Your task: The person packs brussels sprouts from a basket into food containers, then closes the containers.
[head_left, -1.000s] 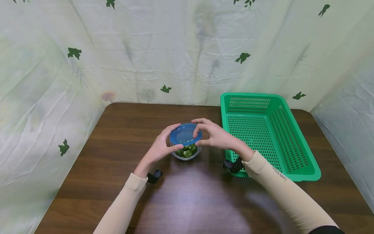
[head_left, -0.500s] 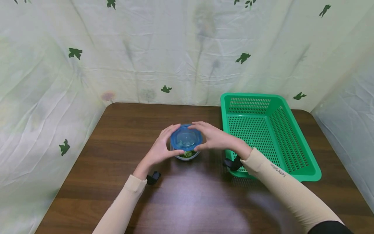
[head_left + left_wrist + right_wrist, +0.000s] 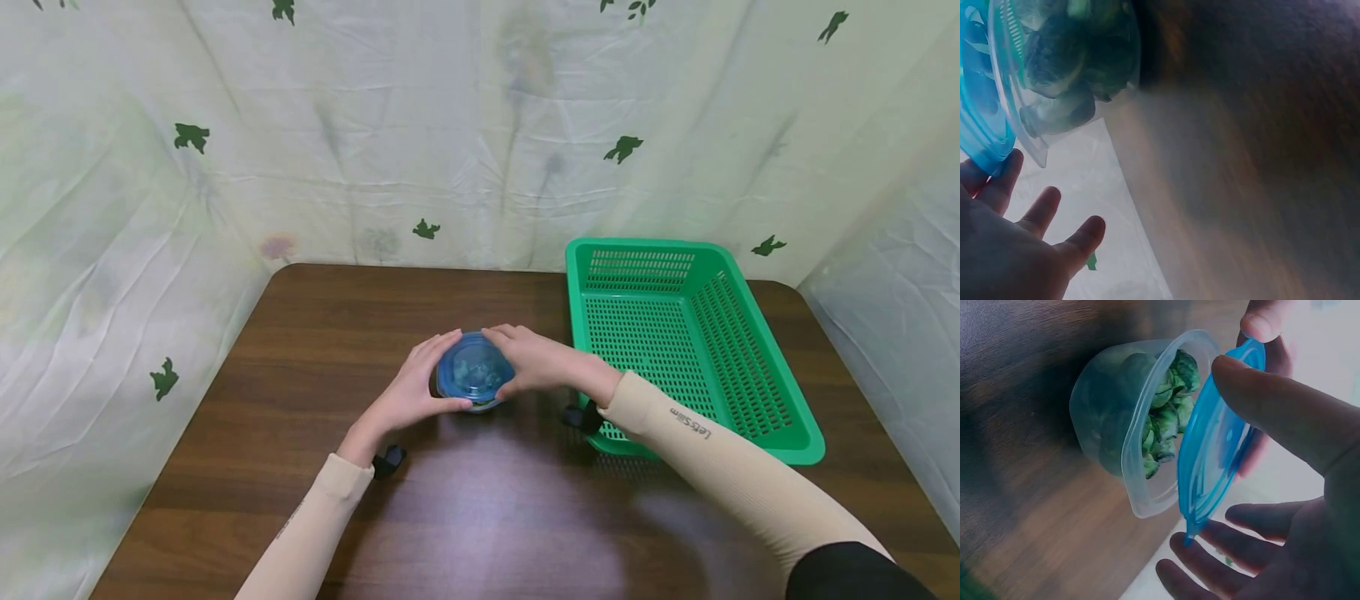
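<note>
Both hands hold a round blue translucent lid [image 3: 474, 367] by its edge, near the middle of the table. My left hand [image 3: 408, 392] grips the left side, its thumb at the near edge and fingers at the far edge. From the right, my right hand [image 3: 542, 362] holds the rim between thumb and fingers. Just beneath sits a clear plastic container [image 3: 1107, 409] with several Brussels sprouts [image 3: 1169, 422] inside. In the right wrist view, a gap shows between the tilted lid and the container's rim. From the head view the lid hides most of the container.
A green perforated plastic basket [image 3: 637, 325] stands on the right part of the brown wooden table [image 3: 352, 308], close beside my right forearm. A pale curtain [image 3: 465, 125] with dark bird shapes hangs behind the table.
Both hands have lowered the lid and moved it slightly nearer, so it now covers the sprouts in the head view. The basket has stayed in place.
</note>
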Tool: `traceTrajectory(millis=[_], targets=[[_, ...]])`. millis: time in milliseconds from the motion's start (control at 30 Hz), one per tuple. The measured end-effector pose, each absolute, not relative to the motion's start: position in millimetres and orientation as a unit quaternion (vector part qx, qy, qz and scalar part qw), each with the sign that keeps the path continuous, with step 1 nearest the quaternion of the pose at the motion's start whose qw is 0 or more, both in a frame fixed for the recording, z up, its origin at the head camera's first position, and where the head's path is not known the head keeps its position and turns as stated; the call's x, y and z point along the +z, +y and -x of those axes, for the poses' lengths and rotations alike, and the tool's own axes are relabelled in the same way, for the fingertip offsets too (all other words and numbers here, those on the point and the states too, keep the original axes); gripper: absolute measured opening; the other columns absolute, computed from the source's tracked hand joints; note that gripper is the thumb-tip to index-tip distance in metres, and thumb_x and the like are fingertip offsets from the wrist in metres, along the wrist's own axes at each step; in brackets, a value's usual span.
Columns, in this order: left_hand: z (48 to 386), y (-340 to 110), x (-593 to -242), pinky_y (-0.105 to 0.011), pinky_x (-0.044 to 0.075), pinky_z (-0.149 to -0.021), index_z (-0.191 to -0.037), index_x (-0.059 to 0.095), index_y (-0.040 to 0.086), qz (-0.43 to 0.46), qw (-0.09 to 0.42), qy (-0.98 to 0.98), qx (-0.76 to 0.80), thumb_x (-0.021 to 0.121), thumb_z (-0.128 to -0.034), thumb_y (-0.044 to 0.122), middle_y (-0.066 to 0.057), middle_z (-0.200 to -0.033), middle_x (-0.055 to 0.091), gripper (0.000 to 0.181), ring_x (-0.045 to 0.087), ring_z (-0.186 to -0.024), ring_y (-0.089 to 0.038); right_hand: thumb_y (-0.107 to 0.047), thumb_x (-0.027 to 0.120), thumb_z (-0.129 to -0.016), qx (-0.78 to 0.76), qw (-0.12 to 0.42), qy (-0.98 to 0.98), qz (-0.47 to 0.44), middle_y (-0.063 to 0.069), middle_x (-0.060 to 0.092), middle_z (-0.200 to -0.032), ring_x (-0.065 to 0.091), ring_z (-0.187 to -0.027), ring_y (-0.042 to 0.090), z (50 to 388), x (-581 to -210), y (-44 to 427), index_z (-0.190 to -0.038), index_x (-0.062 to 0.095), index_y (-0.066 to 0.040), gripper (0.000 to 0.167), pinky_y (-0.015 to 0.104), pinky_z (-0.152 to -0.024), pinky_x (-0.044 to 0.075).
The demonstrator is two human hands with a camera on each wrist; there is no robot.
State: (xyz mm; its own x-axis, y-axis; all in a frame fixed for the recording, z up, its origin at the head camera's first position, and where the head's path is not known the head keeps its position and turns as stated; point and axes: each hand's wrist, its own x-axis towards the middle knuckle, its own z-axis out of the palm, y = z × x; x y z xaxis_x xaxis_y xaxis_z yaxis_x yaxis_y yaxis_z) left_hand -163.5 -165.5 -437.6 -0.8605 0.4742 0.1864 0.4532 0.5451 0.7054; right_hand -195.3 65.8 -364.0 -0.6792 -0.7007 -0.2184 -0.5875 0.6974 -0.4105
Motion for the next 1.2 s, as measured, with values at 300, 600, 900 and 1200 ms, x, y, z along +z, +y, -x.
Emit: traceTrajectory(millis=[300, 600, 900, 1200], targets=[[162, -168, -443, -0.055, 0.024, -0.107, -0.152, 0.024, 0.011, -0.263, 0.051, 0.877, 0.4, 0.083, -0.0755, 0.033, -0.007, -0.156, 0.022, 0.099, 0.02, -0.138, -0.03, -0.03, 0.079, -0.08, -0.119, 0.216, 0.911, 0.332, 0.018, 0.033, -0.148, 0.036, -0.13, 0.033, 196, -368, 55, -0.149, 0.026, 0.002, 0.093, 0.043, -0.104, 0.036], [165, -171, -443, -0.055, 0.024, -0.108, -0.153, 0.019, 0.011, -0.265, 0.083, 0.868, 0.412, 0.082, -0.0772, 0.03, -0.008, -0.157, 0.018, 0.101, 0.021, -0.138, -0.031, -0.031, 0.08, -0.079, -0.096, 0.211, 0.917, 0.325, 0.016, 0.035, -0.145, 0.041, -0.127, 0.03, 198, -375, 49, -0.148, 0.028, 0.001, 0.093, 0.04, -0.104, 0.037], [170, -173, -440, -0.054, 0.025, -0.108, -0.153, 0.021, 0.011, -0.251, 0.115, 0.85, 0.45, 0.083, -0.0765, 0.019, -0.013, -0.154, 0.022, 0.099, 0.024, -0.138, -0.033, -0.031, 0.081, -0.078, -0.108, 0.212, 0.922, 0.306, 0.015, 0.038, -0.142, 0.046, -0.122, 0.029, 198, -377, 47, -0.148, 0.03, -0.001, 0.092, 0.04, -0.101, 0.04], [179, -173, -442, -0.05, 0.025, -0.109, -0.154, 0.02, 0.018, -0.244, 0.123, 0.859, 0.434, 0.084, -0.0747, 0.029, -0.005, -0.156, 0.02, 0.103, 0.024, -0.139, -0.026, -0.029, 0.082, -0.077, -0.128, 0.202, 0.923, 0.3, 0.017, 0.037, -0.139, 0.048, -0.118, 0.028, 200, -379, 49, -0.147, 0.03, 0.002, 0.093, 0.038, -0.1, 0.042]])
